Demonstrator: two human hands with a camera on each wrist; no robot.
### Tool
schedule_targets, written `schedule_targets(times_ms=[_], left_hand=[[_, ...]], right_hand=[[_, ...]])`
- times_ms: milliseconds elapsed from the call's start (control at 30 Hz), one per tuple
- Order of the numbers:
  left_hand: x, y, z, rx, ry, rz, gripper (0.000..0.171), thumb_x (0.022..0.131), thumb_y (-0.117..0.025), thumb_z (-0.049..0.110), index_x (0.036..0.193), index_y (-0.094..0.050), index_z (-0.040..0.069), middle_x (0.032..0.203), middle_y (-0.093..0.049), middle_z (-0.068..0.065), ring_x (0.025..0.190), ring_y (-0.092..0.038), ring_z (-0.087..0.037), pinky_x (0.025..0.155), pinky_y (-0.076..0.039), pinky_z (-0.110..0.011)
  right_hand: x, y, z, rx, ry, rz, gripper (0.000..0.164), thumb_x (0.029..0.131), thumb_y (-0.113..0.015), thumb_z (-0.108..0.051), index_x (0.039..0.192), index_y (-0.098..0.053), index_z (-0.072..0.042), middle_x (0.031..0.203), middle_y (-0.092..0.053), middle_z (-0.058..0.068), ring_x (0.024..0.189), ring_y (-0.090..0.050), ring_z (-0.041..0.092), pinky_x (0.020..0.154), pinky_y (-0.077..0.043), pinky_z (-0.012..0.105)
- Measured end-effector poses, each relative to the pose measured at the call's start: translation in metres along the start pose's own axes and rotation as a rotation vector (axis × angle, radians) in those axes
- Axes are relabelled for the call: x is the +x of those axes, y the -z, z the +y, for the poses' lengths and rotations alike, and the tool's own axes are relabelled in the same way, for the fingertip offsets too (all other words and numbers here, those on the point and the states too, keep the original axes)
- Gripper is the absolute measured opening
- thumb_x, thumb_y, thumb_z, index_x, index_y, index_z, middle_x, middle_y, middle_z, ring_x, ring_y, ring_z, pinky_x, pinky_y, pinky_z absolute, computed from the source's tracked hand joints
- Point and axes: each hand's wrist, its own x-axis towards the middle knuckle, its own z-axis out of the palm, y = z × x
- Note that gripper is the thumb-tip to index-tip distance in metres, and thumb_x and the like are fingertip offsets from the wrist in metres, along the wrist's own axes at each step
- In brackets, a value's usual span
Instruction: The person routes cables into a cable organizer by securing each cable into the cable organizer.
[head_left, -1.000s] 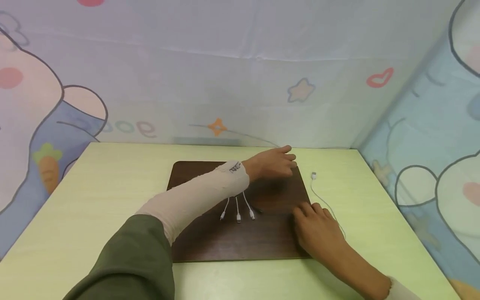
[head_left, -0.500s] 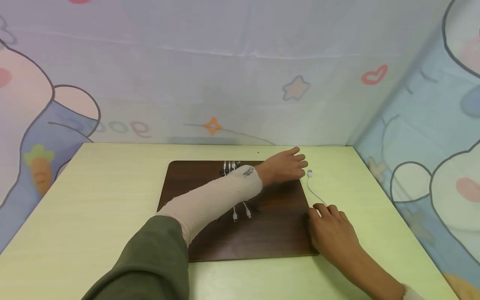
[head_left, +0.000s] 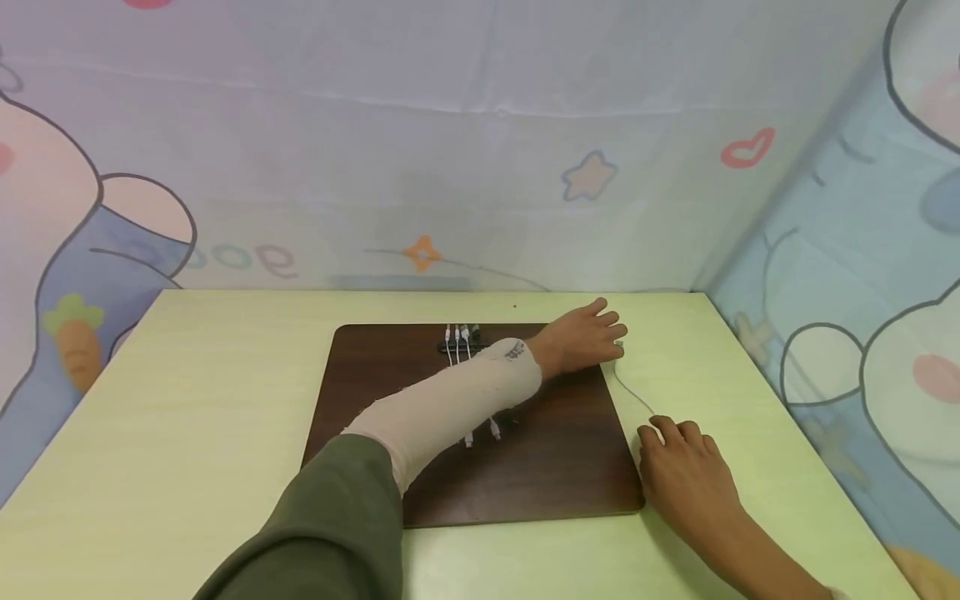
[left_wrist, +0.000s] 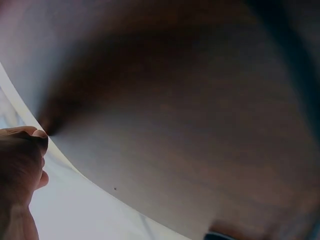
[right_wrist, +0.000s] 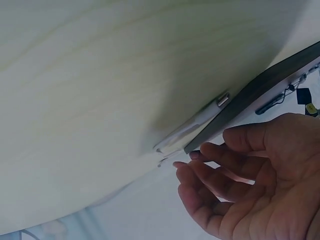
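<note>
My left hand (head_left: 587, 337) reaches over the back right corner of the dark wooden board (head_left: 562, 467), its fingers spread. Its fingertips are right at the USB plug (head_left: 619, 343) of a white cable (head_left: 633, 389), partly covering it. My right hand (head_left: 686, 471) is low beside the board's right edge, with loosely bent fingers at the cable's near stretch. In the right wrist view those fingers curve with gaps between them, close to the board edge (right_wrist: 250, 95) and a plug (right_wrist: 223, 99). The left wrist view is mostly dark blur, with the left hand (left_wrist: 20, 170) at its left edge.
A black cable clip (head_left: 446, 346) near the board's back edge bears several cable ends (head_left: 457, 333). More white plugs (head_left: 495, 429) lie mid-board, partly behind my left forearm in its pale sleeve (head_left: 465, 392). The pale table (head_left: 225, 400) meets a printed cloth backdrop (head_left: 337, 183).
My left hand has moved right and slightly lower, from over the board to the plug. My right hand has drawn back to the right, off the board's edge. The cable clip has come into view.
</note>
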Motion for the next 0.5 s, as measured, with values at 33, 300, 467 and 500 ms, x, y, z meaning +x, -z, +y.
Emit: schedule_targets(times_ms=[33,300,467,500], left_hand=[[0.002,-0.001,0.002,0.001,0.002,0.004,0.031,0.120,-0.050,0.022,0.127,-0.078,0.035,0.135,-0.068,0.010,0.124,-0.062,-0.015,0.122,-0.042,-0.040],[0.013,-0.003,0.010,0.083,-0.025,-0.005,0.035,0.122,-0.047,0.018,0.119,-0.079,0.033,0.132,-0.067,0.011,0.122,-0.060,-0.014,0.117,-0.039,-0.039],[0.017,-0.003,0.011,0.071,-0.025,-0.054,0.032,0.121,-0.049,0.021,0.130,-0.078,0.034,0.139,-0.065,0.011,0.128,-0.059,-0.015,0.122,-0.037,-0.040],[0.017,-0.002,0.012,0.064,-0.022,-0.069,0.032,0.121,-0.050,0.021,0.132,-0.077,0.034,0.140,-0.065,0.011,0.129,-0.059,-0.015,0.123,-0.037,-0.041]], right_hand=[[-0.001,0.000,0.001,-0.002,-0.005,-0.001,0.015,0.095,-0.079,-0.005,0.107,-0.071,-0.004,0.126,-0.075,0.018,0.109,-0.068,0.046,0.081,-0.056,0.056],[-0.007,-0.002,0.005,-0.031,-0.031,-0.010,0.027,0.092,-0.080,-0.005,0.116,-0.071,0.005,0.130,-0.075,0.024,0.113,-0.069,0.049,0.085,-0.058,0.057],[-0.009,-0.002,0.007,-0.052,-0.062,-0.057,0.037,0.093,-0.080,-0.006,0.125,-0.071,0.011,0.139,-0.072,0.027,0.120,-0.067,0.050,0.091,-0.059,0.059],[-0.009,-0.002,0.007,-0.056,-0.065,-0.065,0.037,0.094,-0.080,-0.006,0.125,-0.071,0.012,0.140,-0.071,0.027,0.121,-0.067,0.051,0.092,-0.059,0.059]])
